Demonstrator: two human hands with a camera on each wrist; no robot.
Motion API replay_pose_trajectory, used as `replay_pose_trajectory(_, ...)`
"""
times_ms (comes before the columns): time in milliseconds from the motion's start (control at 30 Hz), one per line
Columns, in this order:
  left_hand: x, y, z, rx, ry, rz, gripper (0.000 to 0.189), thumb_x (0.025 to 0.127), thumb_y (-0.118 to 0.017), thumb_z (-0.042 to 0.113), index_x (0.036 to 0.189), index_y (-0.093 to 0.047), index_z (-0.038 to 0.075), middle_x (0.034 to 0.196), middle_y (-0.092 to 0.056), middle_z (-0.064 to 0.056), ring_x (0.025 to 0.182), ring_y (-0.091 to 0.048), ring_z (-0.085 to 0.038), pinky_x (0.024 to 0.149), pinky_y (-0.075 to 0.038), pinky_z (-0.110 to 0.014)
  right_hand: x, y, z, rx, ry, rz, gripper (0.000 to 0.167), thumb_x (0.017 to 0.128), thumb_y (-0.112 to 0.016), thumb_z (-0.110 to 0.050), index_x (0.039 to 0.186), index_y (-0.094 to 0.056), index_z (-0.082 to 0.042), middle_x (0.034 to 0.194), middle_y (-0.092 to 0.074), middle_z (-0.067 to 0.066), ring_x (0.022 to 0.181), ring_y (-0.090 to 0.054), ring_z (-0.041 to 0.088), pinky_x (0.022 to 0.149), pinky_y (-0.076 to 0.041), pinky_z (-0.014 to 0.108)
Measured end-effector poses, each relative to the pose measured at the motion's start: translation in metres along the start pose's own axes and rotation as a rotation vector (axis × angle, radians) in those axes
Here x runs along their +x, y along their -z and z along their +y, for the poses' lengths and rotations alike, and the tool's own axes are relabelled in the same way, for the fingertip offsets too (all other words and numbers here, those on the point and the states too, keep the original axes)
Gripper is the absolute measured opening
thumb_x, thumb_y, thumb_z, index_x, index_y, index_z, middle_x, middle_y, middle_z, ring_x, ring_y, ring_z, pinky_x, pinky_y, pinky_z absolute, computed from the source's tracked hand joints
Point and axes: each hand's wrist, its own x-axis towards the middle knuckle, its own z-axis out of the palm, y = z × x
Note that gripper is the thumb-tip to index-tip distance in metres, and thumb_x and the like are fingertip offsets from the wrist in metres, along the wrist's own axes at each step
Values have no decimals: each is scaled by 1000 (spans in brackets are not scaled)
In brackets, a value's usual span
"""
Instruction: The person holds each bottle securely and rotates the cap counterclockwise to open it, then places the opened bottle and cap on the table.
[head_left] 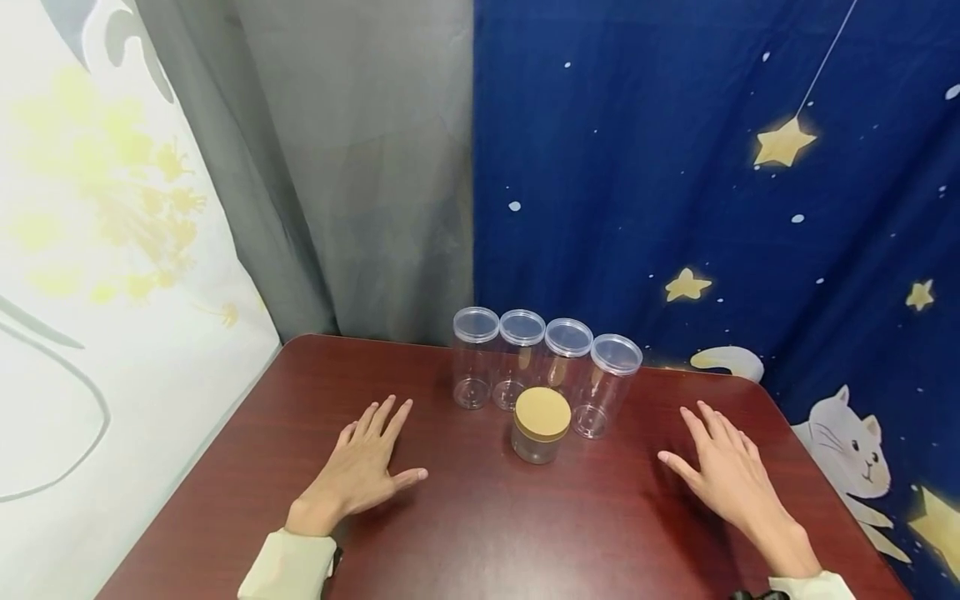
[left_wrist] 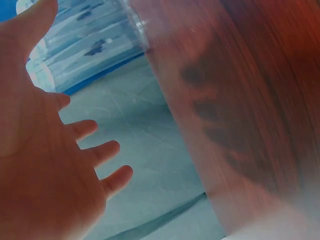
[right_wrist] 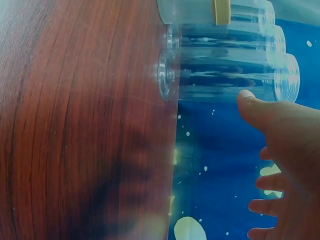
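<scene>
Several tall clear jars (head_left: 476, 354) with translucent lids stand side by side in a slanting row near the table's back edge. In front of them is a short clear jar (head_left: 537, 450) with a tan lid (head_left: 542, 413). My left hand (head_left: 358, 467) is over the table left of the jars, fingers spread and holding nothing. On the other side, my right hand (head_left: 727, 475) is likewise spread and holds nothing. In the right wrist view, its thumb (right_wrist: 252, 106) overlaps the edge of the nearest tall jar (right_wrist: 225, 75).
The dark red wooden table (head_left: 465, 533) casts back shadows of both hands. Behind it hang a grey curtain (head_left: 375, 167) and a blue curtain (head_left: 622, 167) with stars and a white cat. A white patterned cloth (head_left: 112, 350) borders the left side.
</scene>
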Motion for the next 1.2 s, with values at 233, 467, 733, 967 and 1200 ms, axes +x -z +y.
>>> replay_pose_trajectory(233, 8, -5, 17, -36, -60, -42, 99, 81, -74, 55, 157, -25, 15, 160, -28, -18, 144, -30, -43, 107, -32, -64, 6, 8, -6, 22, 8, 12, 75, 87, -70, -48, 139, -47, 2, 143, -41, 31, 128, -39, 48, 92, -32, 72)
replay_pose_trajectory(467, 24, -13, 40, -92, -119, -30, 107, 75, -81, 51, 157, -24, 14, 158, -30, -19, 143, -33, -41, 106, -35, -63, 10, 4, -14, 88, 8, 43, 79, 87, -72, -45, 140, -44, 7, 142, -44, 32, 126, -44, 49, 93, -37, 71)
replay_pose_trajectory(733, 35, -22, 60, -188, -143, -25, 115, 71, -85, 50, 158, -20, 13, 159, -30, -16, 144, -33, -34, 105, -38, -61, 9, -5, -28, 143, 12, 72, 76, 88, -72, -42, 139, -45, 6, 141, -46, 30, 126, -45, 47, 93, -38, 68)
replay_pose_trajectory(967, 45, -40, 73, -339, -83, -63, 118, 73, -86, 44, 158, -13, 9, 160, -29, -15, 144, -33, -35, 110, -33, -61, 11, -6, -36, 182, 6, 43, 73, 90, -69, -44, 141, -44, 3, 143, -45, 27, 125, -46, 47, 93, -39, 68)
replay_pose_trajectory(1200, 58, -56, 88, -399, -61, -44, 120, 72, -88, 43, 158, -12, 7, 158, -29, -18, 143, -35, -36, 110, -35, -59, 15, -7, -42, 248, 28, 36, 75, 89, -72, -43, 143, -44, 1, 145, -43, 26, 129, -43, 45, 99, -37, 64)
